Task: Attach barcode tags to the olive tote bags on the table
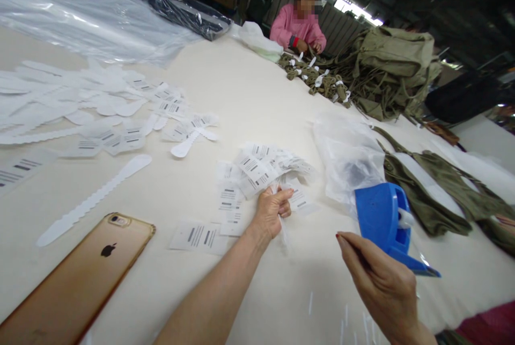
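The step in hand appears to be handling a fanned bunch of thin white printed labels point(257, 168), which sits over the middle of the pale, smooth-topped counter point(197, 85). The left hand point(273, 208) has its grip pinching the gathered lower end of the bunch. The right hand point(378, 275) stands apart, thumb and forefinger pressed together near the blue plastic tape dispenser point(372, 208); nothing shows between them, though a very thin slip could be too faint to make out. The next move seems to call for a steady left pinch and a light right touch, since such flimsy labels are likely to slide or cling.

Counted: one bunch, one dispenser, one gold-backed phone point(80, 275) in a clear case, one white wavy-edged strip point(94, 200) lying alone beside the phone, and one crumpled translucent plastic bag point(344, 152) just beyond the dispenser. The labels overlap too much to number, as does the loose heap of white strips point(52, 93) on the left.
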`<state>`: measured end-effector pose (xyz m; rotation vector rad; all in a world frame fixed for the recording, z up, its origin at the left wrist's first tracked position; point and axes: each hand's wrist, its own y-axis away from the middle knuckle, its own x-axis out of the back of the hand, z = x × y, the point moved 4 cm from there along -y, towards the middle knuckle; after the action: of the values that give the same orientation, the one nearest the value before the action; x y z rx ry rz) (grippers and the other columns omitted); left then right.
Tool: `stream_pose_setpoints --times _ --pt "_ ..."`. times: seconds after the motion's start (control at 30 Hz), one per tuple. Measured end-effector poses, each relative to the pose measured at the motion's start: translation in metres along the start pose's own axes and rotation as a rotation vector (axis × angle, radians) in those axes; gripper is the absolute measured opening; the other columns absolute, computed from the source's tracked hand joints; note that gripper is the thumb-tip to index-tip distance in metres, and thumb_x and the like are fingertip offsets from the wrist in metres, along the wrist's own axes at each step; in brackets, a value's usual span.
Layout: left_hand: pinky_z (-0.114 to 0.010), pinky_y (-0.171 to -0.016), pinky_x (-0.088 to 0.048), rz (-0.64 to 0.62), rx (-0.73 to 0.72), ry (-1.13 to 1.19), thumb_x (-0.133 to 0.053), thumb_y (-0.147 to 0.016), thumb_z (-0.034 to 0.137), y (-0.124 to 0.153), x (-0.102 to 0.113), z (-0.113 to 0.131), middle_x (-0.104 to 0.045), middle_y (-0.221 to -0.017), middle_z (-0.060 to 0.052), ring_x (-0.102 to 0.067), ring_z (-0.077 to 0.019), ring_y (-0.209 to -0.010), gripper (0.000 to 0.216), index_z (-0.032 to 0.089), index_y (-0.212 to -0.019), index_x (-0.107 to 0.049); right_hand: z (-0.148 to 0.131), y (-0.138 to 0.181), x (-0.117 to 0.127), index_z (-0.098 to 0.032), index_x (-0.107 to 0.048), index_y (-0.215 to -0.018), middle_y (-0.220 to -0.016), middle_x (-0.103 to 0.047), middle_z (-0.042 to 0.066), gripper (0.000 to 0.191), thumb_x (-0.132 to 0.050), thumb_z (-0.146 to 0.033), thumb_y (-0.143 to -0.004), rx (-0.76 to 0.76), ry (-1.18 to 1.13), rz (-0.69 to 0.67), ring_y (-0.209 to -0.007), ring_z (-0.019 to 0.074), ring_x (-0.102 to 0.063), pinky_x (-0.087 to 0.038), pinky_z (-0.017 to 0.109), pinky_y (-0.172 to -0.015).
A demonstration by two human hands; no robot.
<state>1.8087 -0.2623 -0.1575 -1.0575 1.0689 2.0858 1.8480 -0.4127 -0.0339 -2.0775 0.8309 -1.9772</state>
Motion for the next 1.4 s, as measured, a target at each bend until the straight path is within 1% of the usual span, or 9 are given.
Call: stream_pose_setpoints --times 0.23,0.63,0.8,1.2,1.4 --pt "-0.017 -0.036 -0.01 0.01 0.011 0.01 -0.073 -0.047 0.02 0.002 -0.001 0.001 -0.026 -0.039 0.013 -0.02 -0.0006 -0.032 0.044 0.02 -0.066 -0.032 0.009 0.003 -0.002 -0.018 -0.063 -0.083 -0.068 -0.066 0.0 0.015 -0.052 -0.028 -0.082 -0.02 0.045 0.014 -0.05 0.0092 -0.059 -0.047 0.016 -0.05" --pt "-0.017 -0.036 -0.01 0.02 0.013 0.015 -0.07 -0.047 0.018 0.002 -0.001 0.001 -0.027 -0.038 0.013 -0.02 -0.0008 -0.031 0.041 0.019 -0.065 -0.034 0.015 0.004 -0.003 -0.016 -0.063 -0.081 -0.066 -0.066 0.0 0.019 -0.051 -0.03 -0.084 -0.035 0.086 0.004 -0.049 0.0089 -0.058 -0.045 0.016 -0.049" --pt "-0.017 -0.036 -0.01 0.02 0.005 0.01 -0.071 -0.048 0.019 0.001 -0.001 0.002 -0.028 -0.039 0.013 -0.02 -0.0006 -0.032 0.04 0.019 -0.065 -0.035 0.019 0.006 -0.005 -0.016 -0.063 -0.082 -0.068 -0.066 0.0 0.018 -0.052 -0.03 -0.083 -0.047 0.088 -0.006 -0.05 0.0085 -0.059 -0.046 0.016 -0.051" --pt "-0.017 -0.036 -0.01 0.029 0.013 0.011 -0.07 -0.048 0.018 0.002 -0.001 0.001 -0.026 -0.038 0.013 -0.02 -0.0009 -0.032 0.04 0.02 -0.066 -0.035 0.016 0.008 -0.002 -0.016 -0.064 -0.081 -0.066 -0.065 0.0 0.019 -0.052 -0.031 -0.083 -0.05 0.098 0.019 -0.047 0.0079 -0.056 -0.045 0.016 -0.05" --pt "-0.017 -0.037 -0.009 0.024 0.005 0.014 -0.07 -0.048 0.018 0.0 -0.001 0.0 -0.028 -0.04 0.013 -0.021 -0.0006 -0.032 0.041 0.019 -0.066 -0.034 0.016 0.009 -0.002 -0.016 -0.063 -0.083 -0.068 -0.065 0.0 0.017 -0.054 -0.029 -0.082 -0.054 0.095 0.021 -0.049 0.0082 -0.058 -0.045 0.016 -0.052"
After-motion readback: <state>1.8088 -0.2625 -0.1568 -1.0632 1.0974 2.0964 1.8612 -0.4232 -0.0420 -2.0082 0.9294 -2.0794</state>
